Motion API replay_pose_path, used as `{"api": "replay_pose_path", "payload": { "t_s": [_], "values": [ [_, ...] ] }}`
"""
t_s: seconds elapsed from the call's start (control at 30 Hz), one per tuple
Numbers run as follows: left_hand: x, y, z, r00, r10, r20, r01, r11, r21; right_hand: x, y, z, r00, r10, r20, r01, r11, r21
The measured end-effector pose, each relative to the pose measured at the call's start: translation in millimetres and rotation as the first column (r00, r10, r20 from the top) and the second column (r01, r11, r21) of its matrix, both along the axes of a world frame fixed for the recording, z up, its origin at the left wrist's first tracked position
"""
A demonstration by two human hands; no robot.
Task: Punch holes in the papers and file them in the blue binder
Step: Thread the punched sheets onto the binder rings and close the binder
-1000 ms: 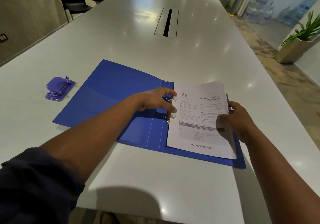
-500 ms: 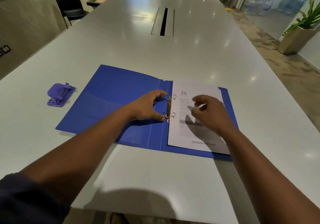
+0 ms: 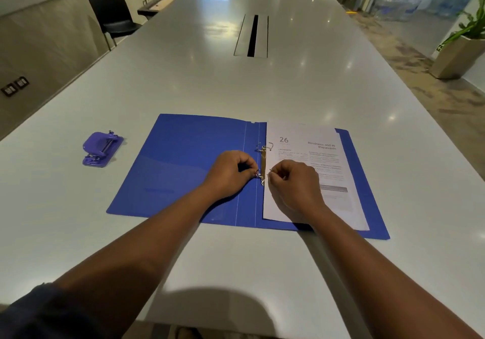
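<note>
Evidently near completion: the papers (image 3: 312, 170) lie on the right half of the open blue binder (image 3: 189, 165), threaded on its metal rings (image 3: 263, 164). Left hand (image 3: 231, 173) and right hand (image 3: 294, 183) each pinch one half of the nearer ring, apparently to snap it closed. Remaining: shutting the rings and cover. The hole punch (image 3: 102, 149) sits well apart on the table (image 3: 183, 81).

You have one blue binder (image 3: 183, 165) open on one table (image 3: 210, 81). It carries two metal rings: one far (image 3: 263, 146), one near (image 3: 258, 173). One stack of papers (image 3: 325, 160); sheet count cannot be told. One purple hole punch (image 3: 102, 149), left. Two hands: left hand (image 3: 231, 173), right hand (image 3: 295, 183). One black chair (image 3: 112, 13), far left. One potted plant (image 3: 462, 49), far right.
</note>
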State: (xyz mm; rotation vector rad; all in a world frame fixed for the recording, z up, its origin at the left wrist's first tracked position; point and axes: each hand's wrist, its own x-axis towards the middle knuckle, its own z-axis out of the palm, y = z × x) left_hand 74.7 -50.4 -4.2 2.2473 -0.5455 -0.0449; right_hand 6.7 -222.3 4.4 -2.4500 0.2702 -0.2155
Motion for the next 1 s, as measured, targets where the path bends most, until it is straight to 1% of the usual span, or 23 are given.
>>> {"api": "replay_pose_path", "payload": {
  "t_s": [0.1,0.2,0.37,0.53,0.6,0.77,0.87,1.0],
  "values": [
    [5,-5,-3,0.999,0.025,0.044,-0.024,0.999,-0.029,11,-4,2,1.000,-0.019,0.009,0.019,1.000,-0.013],
    [10,-7,-4,0.997,0.025,0.079,-0.021,0.998,-0.061,17,-6,0,0.999,-0.034,0.029,0.034,0.999,0.012],
    [18,-10,-6,0.991,-0.005,0.137,0.012,0.999,-0.047,15,-2,-7,0.990,-0.101,0.094,0.092,0.991,0.093],
    [18,-11,-12,0.969,-0.063,0.240,0.063,0.998,0.005,15,0,-11,0.983,-0.119,0.138,0.107,0.990,0.093],
    [17,-11,-17,0.950,-0.097,0.296,0.085,0.995,0.050,15,0,-13,0.982,-0.109,0.154,0.100,0.993,0.064],
    [16,-10,-21,0.881,-0.158,0.445,0.114,0.986,0.124,15,0,-21,0.983,-0.048,0.176,0.067,0.992,-0.103],
    [16,-10,-21,0.847,-0.217,0.484,0.146,0.973,0.182,12,1,-23,0.981,0.005,0.195,0.033,0.981,-0.193],
    [18,-11,-24,0.844,-0.219,0.490,0.140,0.971,0.193,14,0,-25,0.982,-0.010,0.191,0.044,0.983,-0.175]
  ]
}}
